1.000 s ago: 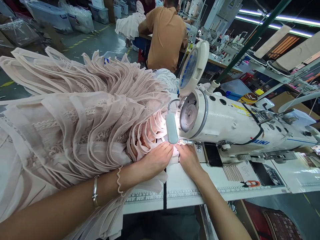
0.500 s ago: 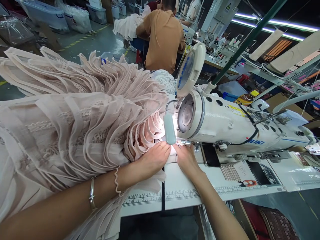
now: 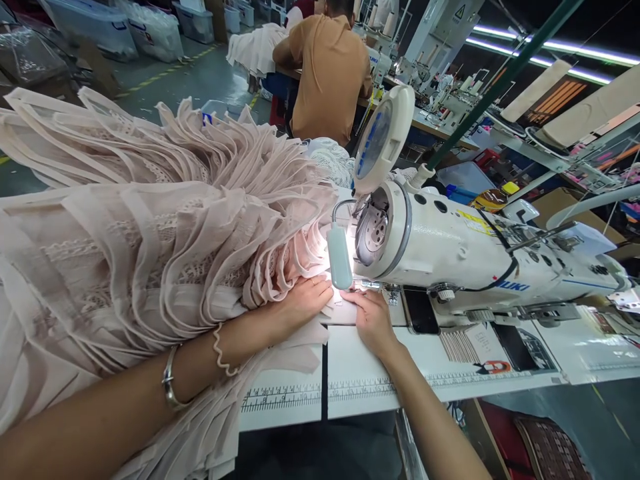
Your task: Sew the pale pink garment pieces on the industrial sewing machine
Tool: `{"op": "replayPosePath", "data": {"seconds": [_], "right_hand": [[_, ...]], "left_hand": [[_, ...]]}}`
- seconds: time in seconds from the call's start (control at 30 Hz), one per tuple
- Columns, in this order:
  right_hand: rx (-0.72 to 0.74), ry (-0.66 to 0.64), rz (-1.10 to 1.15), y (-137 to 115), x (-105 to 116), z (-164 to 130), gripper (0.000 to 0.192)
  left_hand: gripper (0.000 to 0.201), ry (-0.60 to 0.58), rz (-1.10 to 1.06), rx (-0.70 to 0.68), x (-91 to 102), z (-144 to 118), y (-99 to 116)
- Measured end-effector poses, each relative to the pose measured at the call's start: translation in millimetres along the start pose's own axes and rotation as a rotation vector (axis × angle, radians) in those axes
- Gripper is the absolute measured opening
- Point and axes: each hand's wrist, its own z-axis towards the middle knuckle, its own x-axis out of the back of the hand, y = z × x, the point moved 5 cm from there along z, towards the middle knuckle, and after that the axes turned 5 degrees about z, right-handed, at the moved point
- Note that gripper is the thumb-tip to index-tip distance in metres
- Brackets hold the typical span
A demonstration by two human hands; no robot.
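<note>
Beside the sewing machine (image 3: 450, 253), left hand (image 3: 300, 303) and right hand (image 3: 373, 320) are lying flat, fingers spread, pinning pink fabric (image 3: 150, 233) steady by the needle.

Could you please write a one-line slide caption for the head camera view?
Both hands, left and right, press pale pink pleated fabric flat beside the lamp-lit needle of a white sewing machine.

Grey concrete floor (image 3: 200, 73) with yellow lines, lined by clear storage bins (image 3: 95, 20). Rows of benches (image 3: 435, 127) beyond, a person in a brown shirt (image 3: 330, 73) seated there. Lit overhead by tube lights (image 3: 540, 57).
</note>
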Motion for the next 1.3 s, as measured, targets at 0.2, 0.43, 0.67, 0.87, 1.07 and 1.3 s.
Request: {"op": "replayPosePath", "data": {"seconds": [0.2,0.43,0.67,0.87,1.07,1.3], "right_hand": [[0.130,-0.006,-0.061,-12.4,0.8,-1.0,0.047],[0.132,-0.026,-0.130,-18.5,3.6,-2.1,0.044],[0.329,0.081,-0.264,-34.6,7.0,-5.9,0.016],[0.391,0.111,-0.348,-46.3,5.3,-6.7,0.014],[0.230,0.101,-0.246,-45.2,-0.5,0.0,0.027],[0.078,0.144,0.031,-32.2,14.3,1.7,0.019]], "left_hand": [[0.026,0.014,-0.048,0.075,-2.3,2.9,-1.7],[0.021,0.051,-0.121,0.203,-23.3,3.1,-9.4],[0.016,0.027,-0.174,0.091,-9.7,-1.5,-4.8],[0.019,0.032,0.089,-0.110,-2.9,2.5,9.9],[0.032,0.003,0.159,-0.128,-2.6,2.8,18.4],[0.021,0.054,0.151,-0.073,8.8,-0.2,17.4]]}}
